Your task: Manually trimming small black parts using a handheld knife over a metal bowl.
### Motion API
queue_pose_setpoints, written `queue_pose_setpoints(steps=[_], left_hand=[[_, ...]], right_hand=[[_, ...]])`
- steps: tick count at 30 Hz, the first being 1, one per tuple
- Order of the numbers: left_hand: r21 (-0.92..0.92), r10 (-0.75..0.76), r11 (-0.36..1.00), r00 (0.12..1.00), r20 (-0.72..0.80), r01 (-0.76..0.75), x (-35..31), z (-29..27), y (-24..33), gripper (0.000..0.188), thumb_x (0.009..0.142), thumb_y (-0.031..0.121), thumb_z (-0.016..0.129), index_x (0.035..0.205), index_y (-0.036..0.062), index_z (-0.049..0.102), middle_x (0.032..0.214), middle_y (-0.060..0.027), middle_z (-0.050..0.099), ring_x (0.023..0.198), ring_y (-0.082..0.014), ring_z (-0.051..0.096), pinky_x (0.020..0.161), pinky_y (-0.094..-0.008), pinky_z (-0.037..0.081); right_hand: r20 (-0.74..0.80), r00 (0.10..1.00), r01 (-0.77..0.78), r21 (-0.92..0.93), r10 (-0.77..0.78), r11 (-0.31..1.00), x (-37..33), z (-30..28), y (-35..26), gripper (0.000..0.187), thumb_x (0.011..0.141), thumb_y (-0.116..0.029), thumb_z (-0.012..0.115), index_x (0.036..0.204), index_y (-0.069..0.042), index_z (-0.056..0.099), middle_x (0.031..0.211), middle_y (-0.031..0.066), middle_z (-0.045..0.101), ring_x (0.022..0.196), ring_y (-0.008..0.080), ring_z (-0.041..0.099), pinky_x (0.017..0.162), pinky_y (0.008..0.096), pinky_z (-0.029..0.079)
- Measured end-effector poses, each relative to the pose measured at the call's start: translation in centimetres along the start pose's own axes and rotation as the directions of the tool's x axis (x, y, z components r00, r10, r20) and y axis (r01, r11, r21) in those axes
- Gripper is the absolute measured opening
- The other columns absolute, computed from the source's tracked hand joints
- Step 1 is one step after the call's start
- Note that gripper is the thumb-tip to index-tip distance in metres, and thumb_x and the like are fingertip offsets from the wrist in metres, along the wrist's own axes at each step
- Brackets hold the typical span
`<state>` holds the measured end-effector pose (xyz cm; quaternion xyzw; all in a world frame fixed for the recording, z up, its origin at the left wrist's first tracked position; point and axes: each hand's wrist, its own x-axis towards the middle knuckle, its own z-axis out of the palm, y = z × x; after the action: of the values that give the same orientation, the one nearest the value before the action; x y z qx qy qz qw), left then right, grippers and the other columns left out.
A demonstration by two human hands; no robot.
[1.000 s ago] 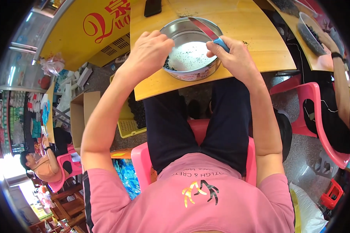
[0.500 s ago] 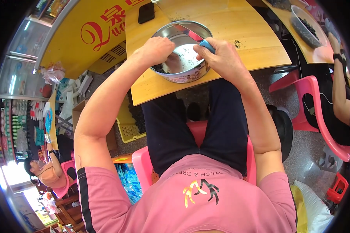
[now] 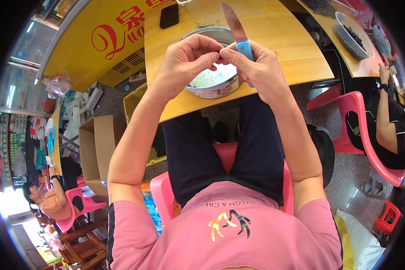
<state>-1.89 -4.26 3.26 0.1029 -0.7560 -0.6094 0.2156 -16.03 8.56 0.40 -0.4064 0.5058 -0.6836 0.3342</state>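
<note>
My right hand (image 3: 263, 67) is wrapped round the blue handle of a knife (image 3: 234, 21), its bare blade pointing up and away. The tips of its thumb and my left hand's fingers meet above a round metal tin (image 3: 215, 92). My left hand (image 3: 182, 65) is closed in a pinch, with something small and dark at its fingertips, too hidden to name. Dark crumbs are scattered over the tin's pale floor, which my hands partly cover. The tin stands near the table's front edge.
A dark phone (image 3: 169, 16) lies at the back left of the wooden table (image 3: 297, 54). To the right, a co-worker's arm (image 3: 387, 108) reaches to another table, which holds a clear tub (image 3: 355, 38) of dark pieces. A pink chair (image 3: 369, 130) and an open cardboard box (image 3: 96, 148) stand nearby.
My left hand has come up out of the tin and now meets my right hand above it. The knife has swung from lying across the tin to pointing up.
</note>
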Motion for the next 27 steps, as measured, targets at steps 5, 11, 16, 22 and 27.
queue_pose_setpoints(steps=[5,11,16,22,27], left_hand=[[-0.007,0.075,0.997,0.99,-0.116,-0.077,-1.0,1.5,0.8,0.023,0.089,0.003,0.065,0.11,-0.0032,0.06,0.1,-0.0076,0.066,0.092,-0.0126,0.065,0.082,-0.0266,0.053],[-0.079,0.101,0.99,0.97,-0.221,-0.121,-2.1,2.6,0.3,0.023,0.087,0.002,0.067,0.11,-0.0033,0.062,0.1,-0.0073,0.067,0.094,-0.0116,0.063,0.083,-0.0249,0.052],[-0.065,0.205,0.969,0.925,-0.321,-0.237,-2.0,3.7,-1.4,0.022,0.087,-0.001,0.067,0.108,-0.0036,0.063,0.099,-0.0076,0.068,0.092,-0.0114,0.064,0.082,-0.0243,0.052],[-0.161,0.055,0.98,0.94,-0.336,-0.115,-2.3,4.1,-0.8,0.019,0.088,0.005,0.068,0.105,-0.0027,0.065,0.094,-0.0061,0.068,0.083,-0.0097,0.063,0.075,-0.0231,0.052],[-0.229,-0.016,0.971,0.946,-0.325,-0.062,-2.5,3.6,-1.2,0.022,0.087,0.009,0.071,0.105,-0.0034,0.067,0.086,-0.0057,0.068,0.073,-0.009,0.061,0.065,-0.0225,0.049]], right_hand=[[0.024,0.998,-0.057,0.06,0.055,0.997,-0.2,-0.1,-0.2,0.023,0.088,-0.025,0.071,0.094,-0.004,0.067,0.078,0.0011,0.067,0.051,0.0014,0.042,0.046,0.018,0.032],[0.071,0.992,-0.119,0.211,0.107,0.97,-0.4,0.1,-0.4,0.02,0.087,-0.024,0.072,0.092,-0.005,0.067,0.068,-0.0028,0.059,0.05,0.0019,0.041,0.046,0.0191,0.033],[0.055,0.993,-0.119,0.241,0.108,0.963,-0.4,0.3,-0.5,0.018,0.087,-0.022,0.072,0.092,-0.005,0.067,0.06,-0.0064,0.049,0.05,0.0018,0.042,0.047,0.019,0.033],[0.019,0.998,-0.056,0.145,0.053,0.988,-0.5,0.2,-0.5,0.018,0.087,-0.021,0.072,0.093,-0.005,0.067,0.062,-0.0058,0.051,0.05,0.002,0.042,0.047,0.0183,0.032],[0.083,0.992,-0.111,0.205,0.096,0.972,-0.4,-0.2,-0.2,0.02,0.088,-0.023,0.072,0.094,-0.004,0.068,0.064,-0.0049,0.054,0.051,0.0022,0.042,0.047,0.0181,0.031]])
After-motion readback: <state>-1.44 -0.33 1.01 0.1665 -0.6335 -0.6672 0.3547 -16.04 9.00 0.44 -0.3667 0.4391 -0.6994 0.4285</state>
